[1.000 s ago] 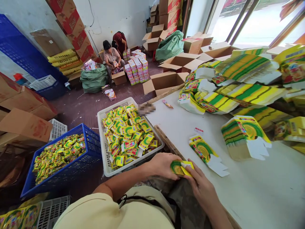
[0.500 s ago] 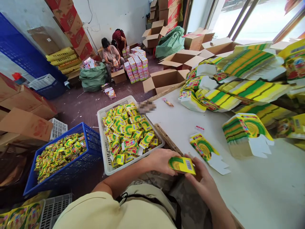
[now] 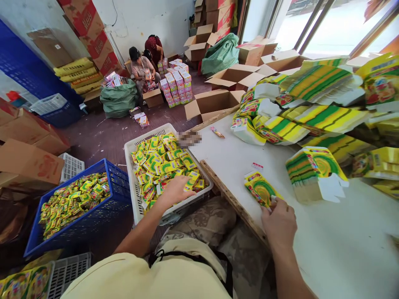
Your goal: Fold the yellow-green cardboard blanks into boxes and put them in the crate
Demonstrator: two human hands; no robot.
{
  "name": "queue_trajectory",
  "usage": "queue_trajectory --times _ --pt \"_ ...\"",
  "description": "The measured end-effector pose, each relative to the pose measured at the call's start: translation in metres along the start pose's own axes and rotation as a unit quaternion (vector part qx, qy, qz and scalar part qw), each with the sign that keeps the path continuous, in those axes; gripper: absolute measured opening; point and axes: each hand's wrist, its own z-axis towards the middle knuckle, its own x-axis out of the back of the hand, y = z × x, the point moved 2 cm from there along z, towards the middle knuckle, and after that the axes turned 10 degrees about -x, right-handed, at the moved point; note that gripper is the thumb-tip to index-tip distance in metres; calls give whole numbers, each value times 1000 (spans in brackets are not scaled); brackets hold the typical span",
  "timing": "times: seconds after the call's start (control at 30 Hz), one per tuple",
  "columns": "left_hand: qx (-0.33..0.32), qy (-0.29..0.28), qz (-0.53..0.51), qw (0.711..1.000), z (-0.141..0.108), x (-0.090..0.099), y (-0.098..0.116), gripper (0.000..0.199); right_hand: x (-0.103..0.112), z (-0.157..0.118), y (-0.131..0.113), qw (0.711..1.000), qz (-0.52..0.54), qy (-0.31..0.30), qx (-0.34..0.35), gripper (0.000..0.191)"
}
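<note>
My left hand [image 3: 177, 192] is over the near side of a white plastic basket [image 3: 130, 198], its fingers apart above filled small yellow-green boxes [image 3: 168, 167]; no box shows in its grip, though its far fingers are partly hidden. On the white table [image 3: 230, 155], my right hand [image 3: 280, 222] pinches the near end of a flat unfolded yellow-green carton [image 3: 260, 187]. Right of that carton stands a stack of flat cartons [image 3: 322, 164] with white flaps. A red-and-white slip [image 3: 257, 166] lies just behind the carton.
Large piles of flat cartons [image 3: 324, 118] cover the table's far right. A blue crate [image 3: 116, 187] of small packets stands left of the basket. Open cardboard boxes [image 3: 215, 104] lie beyond the table. Two people [image 3: 143, 72] work on the floor near stacked pink boxes [image 3: 177, 85].
The yellow-green box held between both hands is out of them. My left hand has moved left over the basket, and my right hand has moved right and taken hold of the flat carton.
</note>
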Motion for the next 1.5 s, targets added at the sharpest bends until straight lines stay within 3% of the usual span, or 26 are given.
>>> queue_trajectory --times 0.1,0.13,0.2,0.27,0.33,0.37,0.47,0.6,0.7,0.77,0.83,0.93,1.0,1.1,1.3,1.5 --pt "-80 -51 -147 984 15 -48 36 77 15 -12 -15 991 125 -38 -37 41" --pt "-89 -50 -289 952 22 -63 49 89 20 -19 -21 982 175 -63 -45 39" --pt "-79 -15 -532 843 34 -86 72 106 27 -35 -36 954 268 -121 -51 39" --pt "-49 45 -685 725 43 -97 91 96 31 -52 -49 920 348 -173 -48 42" --pt "-20 62 -756 651 48 -98 105 83 32 -66 -58 886 409 -210 -61 44" --pt "-11 52 -770 636 49 -96 110 77 32 -72 -61 869 437 -219 -75 44" --pt "-6 62 -756 651 51 -89 116 58 32 -84 -68 815 515 -243 -110 44" --pt "-11 185 -712 678 48 -92 109 50 32 -93 -83 756 564 -321 -84 40" --pt "-2 237 -638 733 43 -96 104 54 30 -93 -90 766 539 -344 -70 43" --pt "-6 208 -603 770 40 -96 103 61 29 -89 -87 775 525 -343 -81 46" --pt "-40 142 -597 789 39 -95 104 73 30 -83 -80 771 535 -328 -109 48" --pt "-90 86 -609 783 42 -93 105 75 34 -74 -69 744 580 -290 -162 46" --pt "-70 101 -625 771 44 -93 102 63 37 -71 -65 726 596 -288 -185 45" --pt "-12 136 -634 762 44 -94 99 49 37 -70 -65 723 590 -295 -208 41" --pt "-24 108 -651 751 33 -100 101 56 38 -69 -65 690 625 -242 -272 44" --pt "7 95 -678 729 28 -105 96 53 39 -71 -67 670 621 -274 -302 46"
